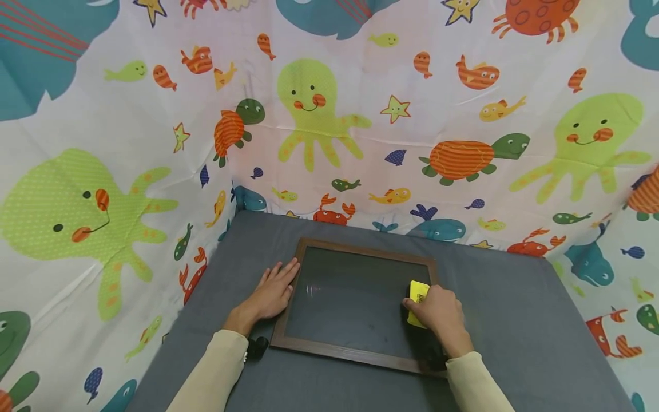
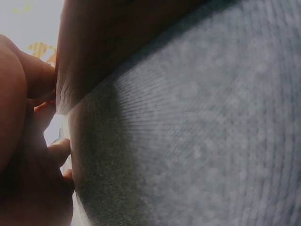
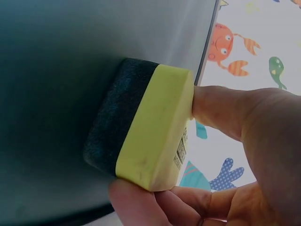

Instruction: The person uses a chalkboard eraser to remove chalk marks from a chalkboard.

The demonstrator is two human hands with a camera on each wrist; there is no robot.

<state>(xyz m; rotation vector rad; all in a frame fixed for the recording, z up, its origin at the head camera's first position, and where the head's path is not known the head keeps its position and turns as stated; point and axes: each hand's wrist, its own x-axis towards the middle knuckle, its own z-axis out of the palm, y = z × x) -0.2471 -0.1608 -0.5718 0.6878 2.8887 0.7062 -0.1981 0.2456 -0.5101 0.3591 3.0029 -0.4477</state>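
A small blackboard point(image 1: 355, 297) with a brown wooden frame point(image 1: 355, 357) lies on a grey cloth. My right hand point(image 1: 443, 312) pinches a yellow board eraser point(image 1: 419, 293) between thumb and fingers, over the right part of the board. In the right wrist view the eraser point(image 3: 153, 127) shows its dark felt pad point(image 3: 120, 113) turned to the dark board surface. My left hand point(image 1: 273, 289) lies with extended fingers on the frame's left side. In the left wrist view, the fingers point(image 2: 59, 153) touch the edge of the frame, seen close up.
Grey cloth point(image 1: 515, 332) spreads around the board on all sides. Behind it and to both sides hangs a white curtain point(image 1: 360, 189) printed with sea animals. A small black device point(image 1: 257, 348) sits under the left wrist, beside the frame's lower left corner.
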